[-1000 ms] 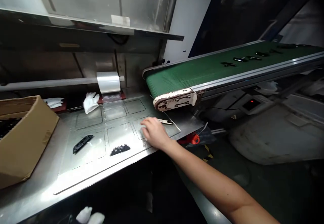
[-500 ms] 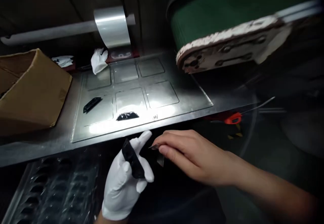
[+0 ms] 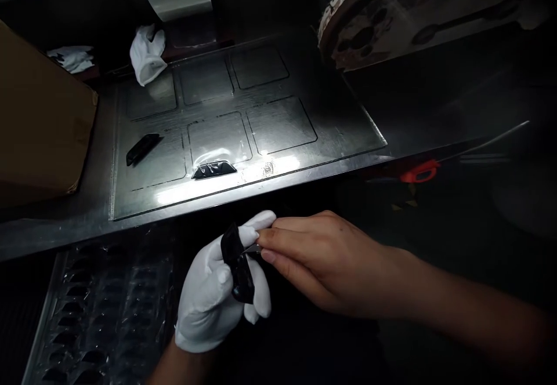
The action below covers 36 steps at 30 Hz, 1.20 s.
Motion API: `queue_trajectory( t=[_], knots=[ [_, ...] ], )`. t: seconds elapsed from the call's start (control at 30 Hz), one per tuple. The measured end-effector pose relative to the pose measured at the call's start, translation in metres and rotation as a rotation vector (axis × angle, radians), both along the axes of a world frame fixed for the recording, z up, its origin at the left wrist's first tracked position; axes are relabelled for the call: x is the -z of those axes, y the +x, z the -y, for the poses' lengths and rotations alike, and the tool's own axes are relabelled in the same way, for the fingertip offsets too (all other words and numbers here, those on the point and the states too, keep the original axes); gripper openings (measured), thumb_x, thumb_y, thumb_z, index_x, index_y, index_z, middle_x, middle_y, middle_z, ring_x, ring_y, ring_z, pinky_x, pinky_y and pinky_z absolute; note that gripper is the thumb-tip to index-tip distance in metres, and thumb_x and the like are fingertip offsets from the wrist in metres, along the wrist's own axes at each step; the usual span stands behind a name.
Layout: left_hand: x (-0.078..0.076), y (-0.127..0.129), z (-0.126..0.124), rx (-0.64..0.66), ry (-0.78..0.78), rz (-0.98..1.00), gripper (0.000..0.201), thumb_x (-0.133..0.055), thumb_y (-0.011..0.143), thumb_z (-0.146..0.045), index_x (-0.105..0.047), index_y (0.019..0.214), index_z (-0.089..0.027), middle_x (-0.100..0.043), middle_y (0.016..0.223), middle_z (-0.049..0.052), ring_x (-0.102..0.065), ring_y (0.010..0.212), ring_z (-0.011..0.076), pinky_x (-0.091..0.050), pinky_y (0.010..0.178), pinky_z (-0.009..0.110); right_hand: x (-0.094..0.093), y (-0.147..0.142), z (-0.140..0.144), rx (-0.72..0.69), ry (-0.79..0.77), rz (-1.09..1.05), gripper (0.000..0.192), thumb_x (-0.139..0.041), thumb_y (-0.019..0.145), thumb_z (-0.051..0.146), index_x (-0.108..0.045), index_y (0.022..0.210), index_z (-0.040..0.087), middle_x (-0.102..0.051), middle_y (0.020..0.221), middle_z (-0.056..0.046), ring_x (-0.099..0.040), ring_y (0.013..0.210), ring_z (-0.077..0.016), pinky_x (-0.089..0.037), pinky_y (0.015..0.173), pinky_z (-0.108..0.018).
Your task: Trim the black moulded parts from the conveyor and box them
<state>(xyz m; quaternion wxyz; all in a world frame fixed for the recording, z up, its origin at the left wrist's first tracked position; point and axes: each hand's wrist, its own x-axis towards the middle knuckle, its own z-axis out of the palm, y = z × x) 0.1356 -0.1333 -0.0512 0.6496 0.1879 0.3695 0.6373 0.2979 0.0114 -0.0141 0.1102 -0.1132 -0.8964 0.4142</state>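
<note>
My left hand (image 3: 204, 301), in a white glove, is closed around a glossy black plastic part (image 3: 241, 275), held tilted in front of the table edge. My bare right hand (image 3: 324, 260) pinches a small thin metal blade (image 3: 251, 249) between thumb and fingers. The blade's tip reaches the face of the black part, and the right fingertips are against the gloved fingers. Most of the blade is hidden by my fingers. Two similar black pieces, one near the front edge (image 3: 214, 169) and one farther left (image 3: 142, 149), lie on the metal table.
A clear sheet (image 3: 217, 135) with marked rectangles covers the tabletop. A cardboard box (image 3: 41, 124) stands left, with a crumpled white glove (image 3: 148, 54) behind. Below left is a clear tray (image 3: 102, 315) of black parts. Conveyor end (image 3: 369, 31) and red-handled tool (image 3: 420, 171) are right.
My right hand has moved left, bringing the blade onto the black part. My left hand has shifted slightly right. The view has come closer and darkened.
</note>
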Motion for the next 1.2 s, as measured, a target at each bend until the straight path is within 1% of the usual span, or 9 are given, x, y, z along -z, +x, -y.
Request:
queue_trajectory(
  t=[0.17,0.33,0.6,0.67,0.73,0.83,1.0,1.13,1.2],
  knots=[
    [-0.001,-0.001,0.003,0.010,0.007,0.019,0.041,-0.067,0.097,-0.044,-0.072,0.132,-0.023,-0.066,0.138,0.019,-0.059,0.046,0.0038,-0.040,0.038,0.016,0.000,0.002,-0.002,-0.053,0.026,0.003,0.025,-0.049,0.108,0.026,-0.071,0.116,0.019,-0.073,0.095,-0.004,-0.064,0.074,-0.0145,-0.046,0.060,-0.029],
    [-0.003,0.001,0.003,0.035,0.038,0.055,0.042,-0.065,0.098,-0.044,-0.071,0.132,-0.021,-0.076,0.100,0.014,-0.057,0.044,0.0061,-0.038,0.038,0.015,-0.002,0.003,-0.002,-0.092,0.046,0.007,0.028,-0.048,0.108,0.026,-0.071,0.121,0.017,-0.074,0.096,-0.004,-0.064,0.075,-0.0153,-0.046,0.060,-0.030],
    [-0.003,0.004,0.006,0.069,0.039,0.105,0.045,-0.063,0.099,-0.045,-0.067,0.137,-0.021,-0.069,0.062,0.005,-0.047,0.037,0.0067,-0.031,0.038,0.017,-0.003,0.007,0.001,-0.093,0.052,-0.010,0.028,-0.049,0.107,0.024,-0.073,0.121,0.018,-0.076,0.097,-0.005,-0.065,0.072,-0.0149,-0.044,0.057,-0.030],
    [-0.001,0.005,0.007,0.044,0.037,0.113,0.042,-0.062,0.100,-0.042,-0.068,0.135,-0.020,-0.075,0.077,0.008,-0.051,0.041,0.0060,-0.032,0.038,0.016,-0.003,0.008,0.002,-0.105,0.038,0.010,0.029,-0.051,0.107,0.024,-0.072,0.126,0.019,-0.077,0.098,-0.004,-0.067,0.073,-0.0145,-0.046,0.058,-0.029],
    [0.002,0.005,0.007,-0.003,0.057,0.109,0.039,-0.058,0.102,-0.039,-0.070,0.134,-0.021,-0.076,0.114,0.015,-0.057,0.046,0.0045,-0.034,0.038,0.016,-0.004,0.008,0.005,-0.124,0.026,0.033,0.031,-0.052,0.106,0.024,-0.070,0.131,0.020,-0.078,0.101,-0.003,-0.069,0.077,-0.0143,-0.048,0.060,-0.028],
    [0.005,0.006,0.005,-0.052,0.120,0.098,0.037,-0.053,0.103,-0.037,-0.071,0.133,-0.023,-0.056,0.153,0.018,-0.063,0.053,0.0036,-0.039,0.039,0.015,-0.007,0.008,0.008,-0.127,-0.023,0.006,0.033,-0.052,0.106,0.024,-0.069,0.135,0.018,-0.079,0.106,-0.003,-0.073,0.083,-0.0136,-0.051,0.066,-0.027],
    [0.005,0.006,-0.002,-0.080,0.168,0.059,0.040,-0.052,0.104,-0.039,-0.070,0.135,-0.020,-0.058,0.153,0.018,-0.062,0.050,0.0024,-0.040,0.040,0.015,-0.013,0.021,-0.013,0.051,-0.106,-0.098,0.032,-0.055,0.105,0.022,-0.069,0.134,0.018,-0.079,0.114,-0.004,-0.074,0.097,-0.0125,-0.056,0.083,-0.021],
    [0.005,0.005,-0.006,-0.093,0.193,0.015,0.040,-0.052,0.104,-0.040,-0.071,0.134,-0.022,-0.062,0.150,0.017,-0.063,0.050,0.0038,-0.041,0.041,0.016,-0.016,0.034,-0.054,0.389,0.137,-0.029,0.033,-0.057,0.103,0.027,-0.071,0.134,0.023,-0.078,0.124,-0.004,-0.073,0.112,-0.0207,-0.056,0.096,-0.031],
    [0.006,0.005,-0.007,-0.099,0.197,-0.005,0.040,-0.052,0.104,-0.041,-0.071,0.134,-0.023,-0.062,0.150,0.017,-0.063,0.050,0.0039,-0.041,0.041,0.016,-0.016,0.035,-0.070,0.440,0.216,-0.007,0.035,-0.057,0.104,0.029,-0.070,0.135,0.023,-0.077,0.125,-0.005,-0.073,0.112,-0.0228,-0.056,0.096,-0.034]
  ],
)
